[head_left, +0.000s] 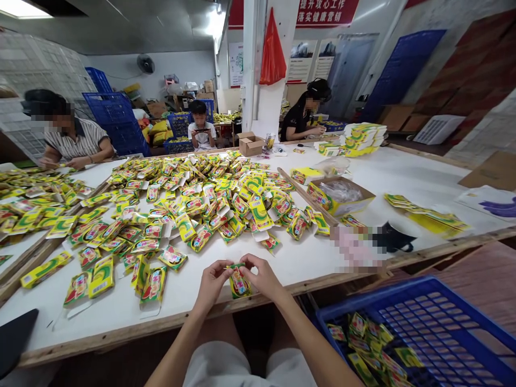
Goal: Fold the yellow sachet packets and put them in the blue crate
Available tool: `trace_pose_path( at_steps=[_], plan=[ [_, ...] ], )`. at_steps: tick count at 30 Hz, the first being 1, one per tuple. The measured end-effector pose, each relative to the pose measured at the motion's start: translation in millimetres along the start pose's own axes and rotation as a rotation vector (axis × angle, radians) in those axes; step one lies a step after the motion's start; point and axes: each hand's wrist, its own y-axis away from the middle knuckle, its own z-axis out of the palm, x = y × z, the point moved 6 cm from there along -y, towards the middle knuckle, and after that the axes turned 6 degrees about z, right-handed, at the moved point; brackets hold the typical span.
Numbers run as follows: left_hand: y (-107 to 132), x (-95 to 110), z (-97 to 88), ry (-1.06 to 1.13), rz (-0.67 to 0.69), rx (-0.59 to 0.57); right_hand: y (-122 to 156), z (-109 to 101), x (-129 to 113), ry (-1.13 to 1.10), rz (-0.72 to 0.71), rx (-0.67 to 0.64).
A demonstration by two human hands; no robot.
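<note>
Close to the table's front edge, a small yellow and green printed box [240, 283] is held up between both my hands. My left hand [215, 279] pinches its upper left side with thumb and fingers. At the upper right, my right hand [260, 273] grips the same box near its top end. The fingers cover part of the top, so I cannot tell whether that flap is closed. Beyond my hands lies a wide heap of similar boxes [193, 204], many with white end flaps sticking out. Several loose boxes [153, 285] lie to the left of my left hand.
A blue plastic crate [403, 301] at the lower right holds several boxes. Wooden strips [308, 199] divide the white table [290, 263]. An open carton [342, 196] with plastic bags and flat stacked cartons [427, 215] lie on the right. Three people sit around the far side.
</note>
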Motion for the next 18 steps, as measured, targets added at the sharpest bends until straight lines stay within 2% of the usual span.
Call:
trace_pose_path(
  at_steps=[3,6,8,11,18],
  plan=[
    [-1,5,5.7,-0.002,0.057,0.0,-3,-2,0,-0.043,-0.008,0.06],
    [0,11,12.1,0.088,0.105,0.01,0,-3,6,-0.141,0.017,0.122],
    [1,14,15.3,0.087,0.112,-0.002,3,-4,7,-0.128,-0.002,0.119],
    [4,20,17.9,-0.025,0.113,-0.023,7,-6,3,-0.085,-0.034,0.093],
    [2,20,17.9,-0.05,0.072,0.104,1,-9,-3,0.001,0.021,0.162]
  ],
)
